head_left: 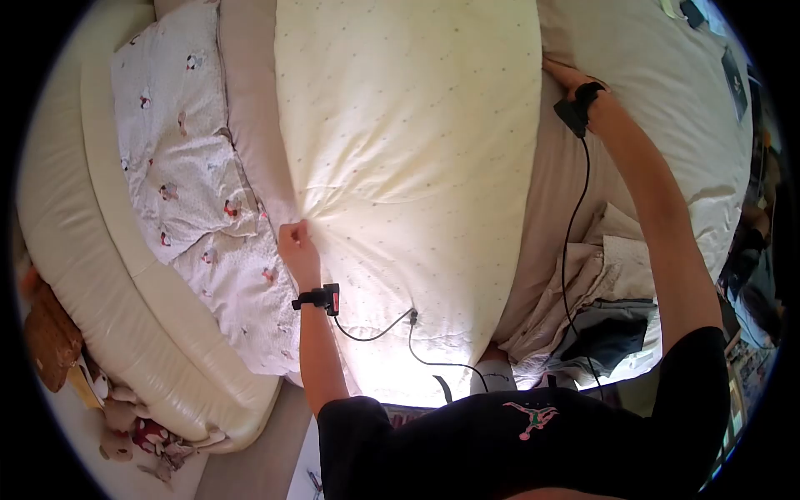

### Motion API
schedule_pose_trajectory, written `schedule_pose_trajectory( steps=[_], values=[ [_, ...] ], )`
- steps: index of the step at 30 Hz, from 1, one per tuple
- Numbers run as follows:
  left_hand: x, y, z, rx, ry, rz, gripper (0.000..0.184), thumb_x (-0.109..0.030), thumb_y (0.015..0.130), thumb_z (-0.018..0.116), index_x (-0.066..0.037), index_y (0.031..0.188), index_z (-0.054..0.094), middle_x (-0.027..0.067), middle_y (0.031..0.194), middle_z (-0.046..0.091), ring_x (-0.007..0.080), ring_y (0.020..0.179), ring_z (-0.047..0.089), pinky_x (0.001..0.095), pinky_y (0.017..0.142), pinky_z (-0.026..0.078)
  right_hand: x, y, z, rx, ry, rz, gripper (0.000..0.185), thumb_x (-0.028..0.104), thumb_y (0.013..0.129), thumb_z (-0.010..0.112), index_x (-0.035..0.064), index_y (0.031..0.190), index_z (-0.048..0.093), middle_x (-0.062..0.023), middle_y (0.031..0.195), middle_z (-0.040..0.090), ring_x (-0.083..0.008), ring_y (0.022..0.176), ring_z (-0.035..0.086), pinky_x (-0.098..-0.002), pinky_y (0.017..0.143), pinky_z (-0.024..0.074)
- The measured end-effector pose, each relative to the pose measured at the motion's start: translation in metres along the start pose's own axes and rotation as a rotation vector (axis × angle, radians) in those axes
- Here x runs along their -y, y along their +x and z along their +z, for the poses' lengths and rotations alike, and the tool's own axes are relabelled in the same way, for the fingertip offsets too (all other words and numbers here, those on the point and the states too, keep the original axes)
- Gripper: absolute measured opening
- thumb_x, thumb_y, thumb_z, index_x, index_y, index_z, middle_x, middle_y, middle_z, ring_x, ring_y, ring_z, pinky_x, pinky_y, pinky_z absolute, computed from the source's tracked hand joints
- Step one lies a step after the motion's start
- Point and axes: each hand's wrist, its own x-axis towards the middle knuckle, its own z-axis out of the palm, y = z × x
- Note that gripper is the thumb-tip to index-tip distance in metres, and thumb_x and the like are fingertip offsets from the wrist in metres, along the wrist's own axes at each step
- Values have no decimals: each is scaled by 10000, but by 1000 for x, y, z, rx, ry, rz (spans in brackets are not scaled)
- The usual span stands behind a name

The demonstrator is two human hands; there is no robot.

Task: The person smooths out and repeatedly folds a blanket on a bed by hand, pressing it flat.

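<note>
A pale yellow bed sheet (417, 150) with small dots lies lengthwise over the bed. My left hand (298, 246) is closed in a pinch on its left edge, and creases fan out from there across the cloth. At the far right edge of the sheet is my right hand (569, 77), arm stretched forward. Its fingertips reach the sheet's border, but whether they grip it I cannot make out. Each wrist wears a black strapped device with a cable.
On the left lies a white patterned pillow or cover (179, 142), beside a padded cream bed edge (92, 242). Stuffed toys (137, 425) sit at lower left. Crumpled beige bedding (617, 258) and dark folded clothing (612, 333) lie right. Cables (568, 250) hang from both wrists.
</note>
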Motion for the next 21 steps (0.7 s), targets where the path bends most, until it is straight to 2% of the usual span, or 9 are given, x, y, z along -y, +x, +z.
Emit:
schedule_pose_trajectory(
  steps=[3,4,5,7,9,10,12,16,21],
  values=[
    [10,6,2,42,-52,-93,222,-170,911,648,-10,781,565,85,693,611,184,626,563,313,601,441,0,-5,0,-3,-35,-1,1005,539,738,695,40,1482,241,-188,1485,303,-350,1365,305,-437,1110,272],
    [13,11,0,239,-43,-192,190,-197,915,646,-11,913,610,121,859,654,230,791,620,326,737,477,0,-6,-2,-3,-40,-2,997,533,740,694,41,1481,244,-187,1483,306,-349,1363,307,-437,1109,274],
    [6,14,3,245,-45,-190,190,-197,915,646,-11,913,610,121,859,654,230,791,620,326,737,477,-1,-7,-3,-2,-42,-5,989,528,742,693,43,1479,247,-186,1480,309,-348,1362,309,-436,1107,276],
    [-6,22,7,14,41,176,353,-219,915,646,-6,1186,570,201,1168,605,298,1110,568,375,959,429,-2,-8,-5,-1,-52,-6,973,517,746,690,45,1476,253,-185,1474,316,-347,1358,314,-435,1105,280],
    [-34,36,12,73,111,319,605,-313,945,586,-18,1426,367,245,1453,376,376,1354,348,480,1109,271,-4,-9,-5,1,-65,-17,958,506,750,688,47,1473,260,-184,1469,323,-346,1354,318,-434,1102,284],
    [-40,44,26,88,104,319,605,-313,945,586,-18,1426,367,245,1453,376,376,1354,348,480,1109,271,-4,-9,-7,2,-74,-24,950,501,752,686,48,1472,263,-183,1466,326,-345,1353,320,-433,1100,286],
    [-45,53,49,158,280,398,676,-390,980,470,-56,1510,218,251,1544,210,427,1413,220,561,1127,200,-7,-12,-7,6,-87,-35,935,490,756,684,50,1469,269,-182,1461,333,-344,1349,324,-432,1097,290],
    [-10,73,75,241,607,415,671,-412,998,359,-109,1544,114,244,1572,111,434,1448,104,584,1149,108,-16,-16,-13,9,-114,-65,904,468,764,679,54,1463,282,-179,1450,346,-341,1342,332,-429,1091,299],
    [-13,75,62,262,620,312,655,-378,998,380,-105,1540,133,176,1592,121,391,1458,124,580,1141,148,-31,-25,-22,28,-126,-87,866,441,774,672,60,1456,298,-175,1436,362,-338,1332,343,-426,1084,309]
  ],
)
